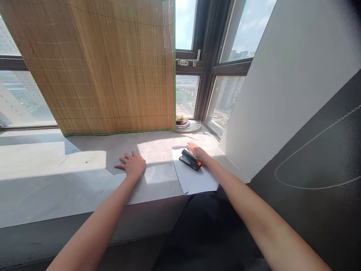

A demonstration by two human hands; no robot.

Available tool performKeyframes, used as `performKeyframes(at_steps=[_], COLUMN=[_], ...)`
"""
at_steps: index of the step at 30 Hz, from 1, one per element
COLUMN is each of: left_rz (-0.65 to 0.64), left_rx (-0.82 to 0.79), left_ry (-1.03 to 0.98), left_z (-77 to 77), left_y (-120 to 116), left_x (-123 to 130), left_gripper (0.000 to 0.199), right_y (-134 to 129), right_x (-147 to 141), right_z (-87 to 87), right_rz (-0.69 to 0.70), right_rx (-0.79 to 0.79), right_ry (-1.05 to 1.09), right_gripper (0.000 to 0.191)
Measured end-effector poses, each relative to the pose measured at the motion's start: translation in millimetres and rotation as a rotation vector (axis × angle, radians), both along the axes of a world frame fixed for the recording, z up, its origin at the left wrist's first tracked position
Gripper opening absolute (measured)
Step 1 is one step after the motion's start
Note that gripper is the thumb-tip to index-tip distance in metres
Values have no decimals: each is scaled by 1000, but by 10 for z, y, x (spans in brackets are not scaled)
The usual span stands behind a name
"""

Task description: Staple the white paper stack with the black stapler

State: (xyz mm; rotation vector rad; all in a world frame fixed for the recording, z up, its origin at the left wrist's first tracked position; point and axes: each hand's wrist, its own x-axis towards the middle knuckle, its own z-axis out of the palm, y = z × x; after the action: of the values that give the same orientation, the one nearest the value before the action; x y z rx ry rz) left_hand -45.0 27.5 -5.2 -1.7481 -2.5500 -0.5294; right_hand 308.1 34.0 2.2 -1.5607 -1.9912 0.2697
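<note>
My left hand (131, 164) lies on the pale windowsill (158, 190) with its fingers spread and nothing in it. To its right, white paper (194, 182) rests near the sill's front edge; I cannot tell how many sheets there are. A black stapler (188, 160) with an orange part at its right end lies on the paper. Just beyond the stapler, my right hand (197, 151) rests at the far part of the paper, fingers stretched out toward the left. The stapler covers part of this hand, and whether they touch is unclear.
A bamboo blind (121, 71) hangs down to the sill behind my left hand. Stacked plates (187, 126) stand in the corner by the window frame (207, 71). A white slanting wall (254, 101) bounds the right side, and a pale cord (307, 188) hangs there.
</note>
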Motion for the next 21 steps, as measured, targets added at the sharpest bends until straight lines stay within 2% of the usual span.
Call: performKeyframes(at_steps=[3, 7, 9, 11, 12, 14, 16, 18, 21], left_rz=[6, -8, -114, -311, -366, -349, -379, -411, -348], left_rx=[-16, -32, -97, -163, -174, -109, -116, -128, -111], left_ry=[6, 44, 57, 53, 22, 72, 134, 145, 149], left_z=[14, 92, 161, 214, 223, 194, 119, 44, 8], left_y=[-22, -45, -49, -68, -92, -173, -281, -376, -443], left_x=[39, -31, -283, -713, -971, -1482, -1869, -2054, -2036], left_gripper=[52, 52, 52, 51, 52, 54, 55, 56, 53], right_y=[122, 249, 312, 386, 427, 510, 580, 622, 623], right_x=[-231, -636, -865, -1110, -1242, -1533, -1868, -2234, -2755], right_z=[-161, -272, -272, -248, -233, -205, -186, -180, -181], right_rz=[49, 16, 42, 74, 86, 101, 121, 158, 211], right_rx=[-94, -113, -140, -188, -211, -239, -252, -263, -250], right_ry=[-36, -31, -33, -41, -43, -36, -13, 12, 44], right_gripper=[36, 44, 50, 57, 59, 62, 63, 63, 62])
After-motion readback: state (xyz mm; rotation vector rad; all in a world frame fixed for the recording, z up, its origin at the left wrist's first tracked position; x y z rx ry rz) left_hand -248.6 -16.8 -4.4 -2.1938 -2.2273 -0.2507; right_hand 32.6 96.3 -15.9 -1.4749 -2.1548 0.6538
